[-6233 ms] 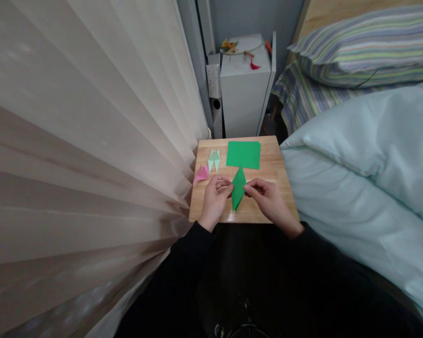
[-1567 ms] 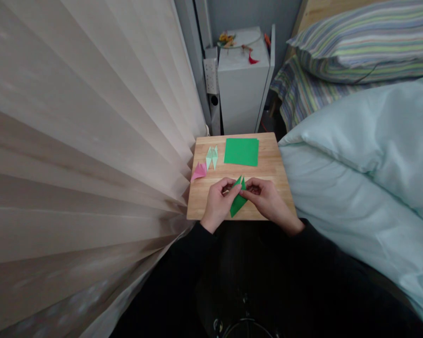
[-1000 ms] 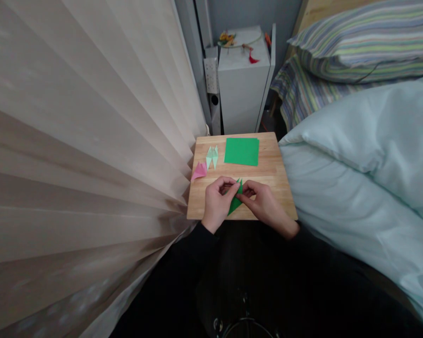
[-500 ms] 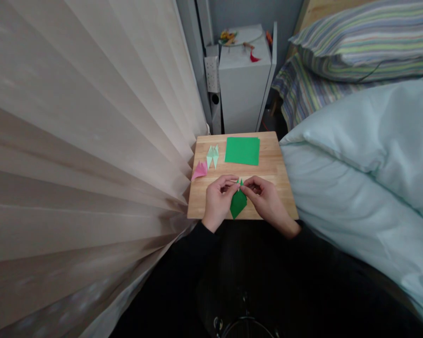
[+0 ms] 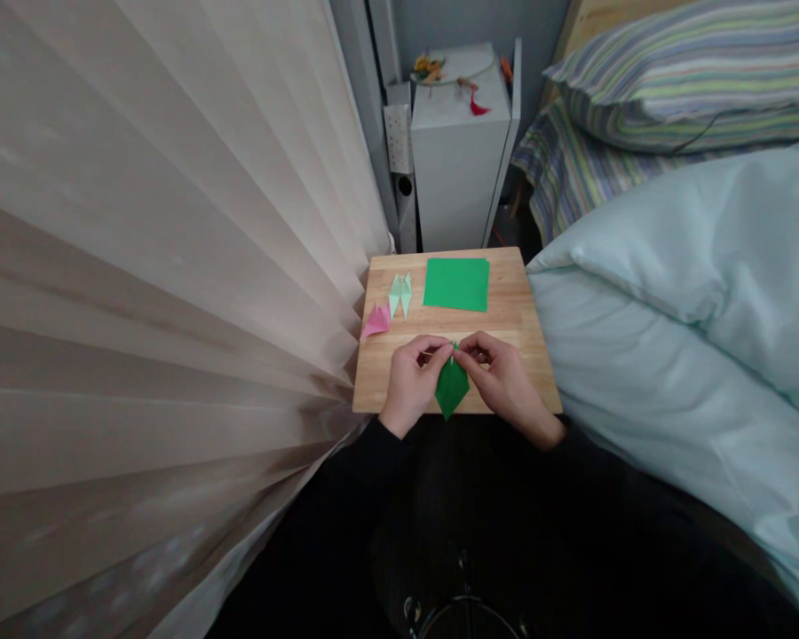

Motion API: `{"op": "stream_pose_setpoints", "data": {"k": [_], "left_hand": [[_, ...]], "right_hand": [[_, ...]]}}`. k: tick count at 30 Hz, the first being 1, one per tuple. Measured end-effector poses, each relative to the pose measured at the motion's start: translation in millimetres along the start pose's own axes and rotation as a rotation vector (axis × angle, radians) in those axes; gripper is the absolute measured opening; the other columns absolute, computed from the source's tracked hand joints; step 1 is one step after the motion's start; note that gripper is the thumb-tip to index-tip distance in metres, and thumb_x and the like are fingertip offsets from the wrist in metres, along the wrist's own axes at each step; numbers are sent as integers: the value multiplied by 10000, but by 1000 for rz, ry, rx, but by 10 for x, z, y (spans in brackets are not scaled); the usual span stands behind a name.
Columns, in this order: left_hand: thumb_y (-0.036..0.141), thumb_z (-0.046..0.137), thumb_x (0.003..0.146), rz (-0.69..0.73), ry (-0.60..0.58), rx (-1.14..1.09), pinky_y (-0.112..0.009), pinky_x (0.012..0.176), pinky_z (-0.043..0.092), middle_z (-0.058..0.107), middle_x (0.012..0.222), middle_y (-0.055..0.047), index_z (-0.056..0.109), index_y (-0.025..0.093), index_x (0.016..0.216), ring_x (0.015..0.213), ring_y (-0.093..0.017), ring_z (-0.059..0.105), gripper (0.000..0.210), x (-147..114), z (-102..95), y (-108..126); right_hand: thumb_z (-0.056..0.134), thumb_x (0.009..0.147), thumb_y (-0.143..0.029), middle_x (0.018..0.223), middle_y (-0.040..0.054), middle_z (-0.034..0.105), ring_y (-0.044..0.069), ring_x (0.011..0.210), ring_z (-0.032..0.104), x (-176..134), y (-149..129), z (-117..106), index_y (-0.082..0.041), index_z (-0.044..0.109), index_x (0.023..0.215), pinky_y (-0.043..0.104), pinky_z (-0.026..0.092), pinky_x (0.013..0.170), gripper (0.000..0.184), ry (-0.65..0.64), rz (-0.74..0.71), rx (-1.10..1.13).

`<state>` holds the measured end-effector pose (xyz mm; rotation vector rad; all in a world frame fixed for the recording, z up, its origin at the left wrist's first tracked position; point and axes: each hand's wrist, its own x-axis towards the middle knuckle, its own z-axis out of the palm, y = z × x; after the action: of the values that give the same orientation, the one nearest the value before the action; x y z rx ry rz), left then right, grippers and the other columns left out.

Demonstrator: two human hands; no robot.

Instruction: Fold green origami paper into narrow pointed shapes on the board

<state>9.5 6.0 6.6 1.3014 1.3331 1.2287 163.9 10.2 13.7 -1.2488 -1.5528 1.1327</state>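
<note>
A dark green piece of folded origami paper hangs in a diamond shape over the near part of the small wooden table. Pinching its upper end from the left is my left hand, thumb and fingertips closed. From the other side my right hand grips the same end, its thumb close to the left one. Fingertips hide part of the upper folds. Beyond my hands lies a stack of green paper squares. To its left are a pale green folded paper and a pink folded paper.
A pleated curtain borders the table's left side. On the right is a bed with a pale blue quilt and a striped pillow. Behind the table stands a white cabinet with small items on top, including a red tassel.
The lower point of the green origami paper has swung slightly down and to the right. Both hands keep their pinch at its upper end, nearly in place.
</note>
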Motion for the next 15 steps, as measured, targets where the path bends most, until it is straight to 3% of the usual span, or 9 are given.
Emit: {"op": "stream_pose_setpoints", "data": {"k": [8,15], "left_hand": [[250,675,869,28,4,106,-285,692,516,747,847,-54,721,174,817,755,-170,671,103,-12,-1,4],[273,686,874,44,5,34,-287,714,526,735,855,-49,720,177,838,790,-173,676,108,2,-18,14]], "right_hand": [[638,904,-320,757,35,681,179,717,625,-6,-31,-16,-190,654,792,320,482,702,172,-22,-54,-28],[686,859,-361,803,44,717,183,742,641,9,20,7,-177,710,854,333,502,724,185,-65,30,55]]}}
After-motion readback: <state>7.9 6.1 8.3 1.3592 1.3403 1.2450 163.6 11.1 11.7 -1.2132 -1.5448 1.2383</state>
